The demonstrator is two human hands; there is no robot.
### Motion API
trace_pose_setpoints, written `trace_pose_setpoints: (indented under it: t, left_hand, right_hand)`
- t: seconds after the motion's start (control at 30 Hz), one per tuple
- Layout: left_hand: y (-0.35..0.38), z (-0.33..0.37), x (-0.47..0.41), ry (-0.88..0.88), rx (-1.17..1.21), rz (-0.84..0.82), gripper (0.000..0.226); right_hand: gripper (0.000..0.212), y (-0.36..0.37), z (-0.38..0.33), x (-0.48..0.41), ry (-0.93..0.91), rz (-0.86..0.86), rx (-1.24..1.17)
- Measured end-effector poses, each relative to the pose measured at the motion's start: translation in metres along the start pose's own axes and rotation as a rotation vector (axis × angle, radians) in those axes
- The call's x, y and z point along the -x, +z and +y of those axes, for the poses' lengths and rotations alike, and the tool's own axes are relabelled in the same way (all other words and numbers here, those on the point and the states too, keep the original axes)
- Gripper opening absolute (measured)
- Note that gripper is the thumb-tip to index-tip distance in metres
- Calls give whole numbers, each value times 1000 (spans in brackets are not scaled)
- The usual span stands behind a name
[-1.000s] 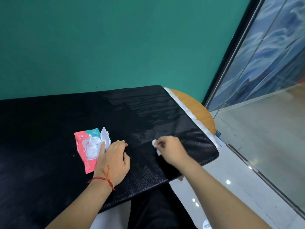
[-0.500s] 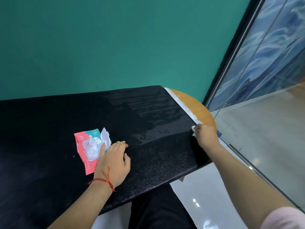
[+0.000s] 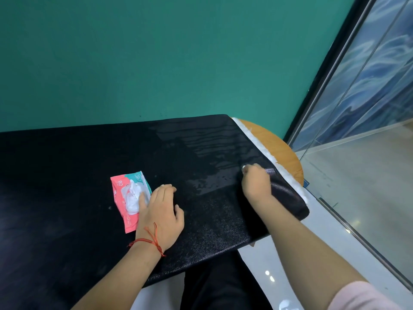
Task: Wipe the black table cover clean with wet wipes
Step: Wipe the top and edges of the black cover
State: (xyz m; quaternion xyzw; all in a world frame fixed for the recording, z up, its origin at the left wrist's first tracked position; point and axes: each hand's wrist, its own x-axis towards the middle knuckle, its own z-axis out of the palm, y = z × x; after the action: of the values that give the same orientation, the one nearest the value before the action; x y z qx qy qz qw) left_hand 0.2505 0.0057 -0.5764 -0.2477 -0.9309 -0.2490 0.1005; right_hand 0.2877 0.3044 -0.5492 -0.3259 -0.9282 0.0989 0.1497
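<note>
Looking down from the head view. Clutching a wet wipe (image 3: 244, 167) in the curled fingers of the right hand (image 3: 257, 184), grip closed tight around it, showing only a white scrap at the fingertips. Pressing that wipe onto the black table cover (image 3: 89, 166), near its right edge, just beside the white strip (image 3: 257, 144) bordering it. Resting the left hand (image 3: 159, 211) flat on the cover, grip slack and holding nothing, fingers straight, little finger lying over the pack of wipes (image 3: 121, 186). Wearing a red string (image 3: 145, 240) at the left wrist and a pink sleeve (image 3: 362, 296) on the right arm. Glinting with wet streaks across the cover's far right part, between the right hand and the teal wall (image 3: 156, 63). Leaving a round wooden tabletop (image 3: 279, 148) bare past the right edge, beside a glass wall (image 3: 368, 97).
</note>
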Motion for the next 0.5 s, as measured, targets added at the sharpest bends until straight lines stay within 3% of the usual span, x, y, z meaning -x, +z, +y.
trace_pose_setpoints:
  t: [0.23, 0.4, 0.5]
  left_hand:
    - [-3, 2, 1, -67, -46, 16, 41]
    - [-3, 2, 0, -77, -61, 10, 42]
    - [-2, 3, 0, -70, -60, 11, 41]
  right_hand:
    - [24, -1, -35, 20, -89, -80, -74]
    - [15, -1, -85, 69, -493, -213, -232]
    - [19, 12, -94, 73, -586, -249, -290]
